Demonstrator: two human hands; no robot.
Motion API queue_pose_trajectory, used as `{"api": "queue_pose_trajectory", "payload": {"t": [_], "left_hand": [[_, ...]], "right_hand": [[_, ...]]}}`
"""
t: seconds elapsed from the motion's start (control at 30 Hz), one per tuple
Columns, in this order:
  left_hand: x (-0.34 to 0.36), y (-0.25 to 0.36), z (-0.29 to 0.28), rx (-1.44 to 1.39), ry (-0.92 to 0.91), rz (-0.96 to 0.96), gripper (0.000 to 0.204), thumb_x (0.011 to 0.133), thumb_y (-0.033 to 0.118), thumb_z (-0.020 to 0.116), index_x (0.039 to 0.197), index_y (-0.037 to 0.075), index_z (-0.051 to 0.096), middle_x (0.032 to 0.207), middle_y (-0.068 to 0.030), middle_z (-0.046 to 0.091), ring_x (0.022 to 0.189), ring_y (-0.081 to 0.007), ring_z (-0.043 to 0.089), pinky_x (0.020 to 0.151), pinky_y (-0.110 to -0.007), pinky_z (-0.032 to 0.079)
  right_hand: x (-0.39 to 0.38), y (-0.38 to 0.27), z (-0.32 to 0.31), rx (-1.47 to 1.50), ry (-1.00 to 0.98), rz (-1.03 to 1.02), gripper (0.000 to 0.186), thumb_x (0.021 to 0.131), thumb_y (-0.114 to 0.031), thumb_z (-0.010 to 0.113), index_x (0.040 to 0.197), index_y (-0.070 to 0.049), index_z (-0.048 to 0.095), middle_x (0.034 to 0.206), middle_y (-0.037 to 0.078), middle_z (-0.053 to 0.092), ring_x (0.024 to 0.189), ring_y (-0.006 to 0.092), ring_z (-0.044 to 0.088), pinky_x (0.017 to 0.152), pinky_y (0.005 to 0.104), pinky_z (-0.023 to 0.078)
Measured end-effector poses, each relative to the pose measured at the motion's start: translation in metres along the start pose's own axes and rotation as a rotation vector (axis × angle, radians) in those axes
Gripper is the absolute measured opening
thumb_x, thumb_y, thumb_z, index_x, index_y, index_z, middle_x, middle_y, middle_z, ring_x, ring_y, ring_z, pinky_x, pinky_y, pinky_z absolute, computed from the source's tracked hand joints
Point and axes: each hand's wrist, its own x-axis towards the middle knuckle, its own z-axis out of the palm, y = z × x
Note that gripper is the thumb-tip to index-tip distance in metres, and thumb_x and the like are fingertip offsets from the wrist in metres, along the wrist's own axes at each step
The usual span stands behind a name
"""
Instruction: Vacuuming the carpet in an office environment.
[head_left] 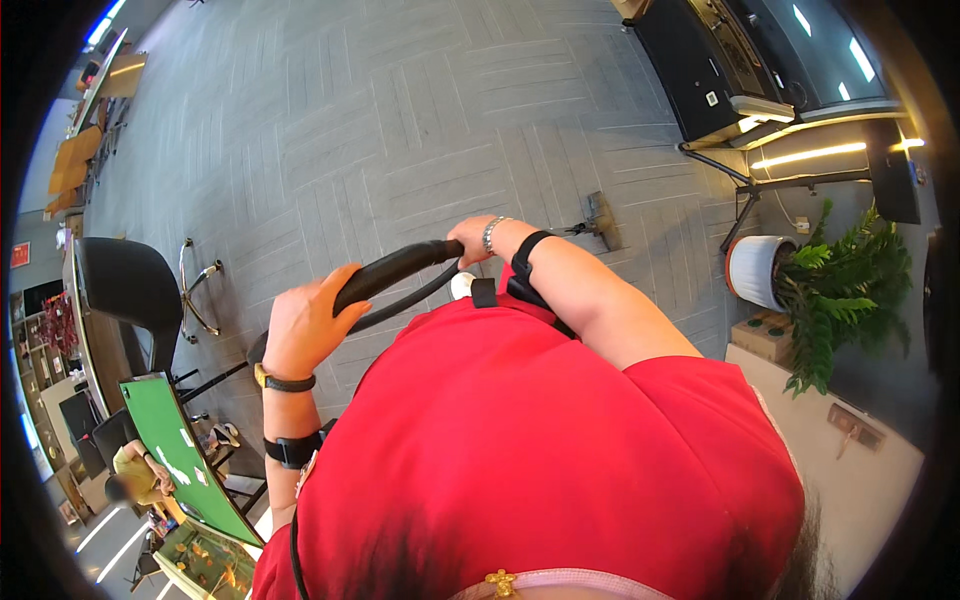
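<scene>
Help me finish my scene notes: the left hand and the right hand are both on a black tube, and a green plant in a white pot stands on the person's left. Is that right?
Not quite: the green plant in its white pot stands on the person's right, as the head view shows. The left hand and right hand are both on the black tube.

A: Main piece?
B: Thick black tube (398, 270), slight sheen, gently arched; near frame centre, slanting up to the right.
A: Beneath?
B: Thinner black tube (405, 306), bowed, running just below it; ends hidden.
</scene>
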Motion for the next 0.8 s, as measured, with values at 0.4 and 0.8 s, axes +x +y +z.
{"api": "queue_pose_trajectory", "payload": {"t": [0.4,0.8], "left_hand": [[0.101,-0.02,-0.026,-0.042,0.106,0.044,0.043,0.082,0.028,0.076,0.121,0.014,0.064,0.089,-0.0148,0.069,0.078,-0.036,0.067,0.068,-0.039,0.053],[0.234,-0.008,-0.114,-0.227,0.138,-0.046,0.032,0.085,0.023,0.073,0.113,0.009,0.067,0.076,-0.0183,0.064,0.068,-0.0345,0.064,0.065,-0.036,0.05]], "right_hand": [[0.017,0.043,-0.078,0.084,0.278,0.079,0.028,0.077,-0.03,0.072,0.103,-0.018,0.07,0.092,0.01,0.073,0.092,0.0326,0.07,0.08,0.0438,0.054],[0.011,0.089,-0.244,0.154,0.365,-0.135,0.017,0.076,-0.02,0.063,0.09,-0.015,0.068,0.085,0.011,0.071,0.084,0.0354,0.068,0.073,0.0468,0.053]]}}
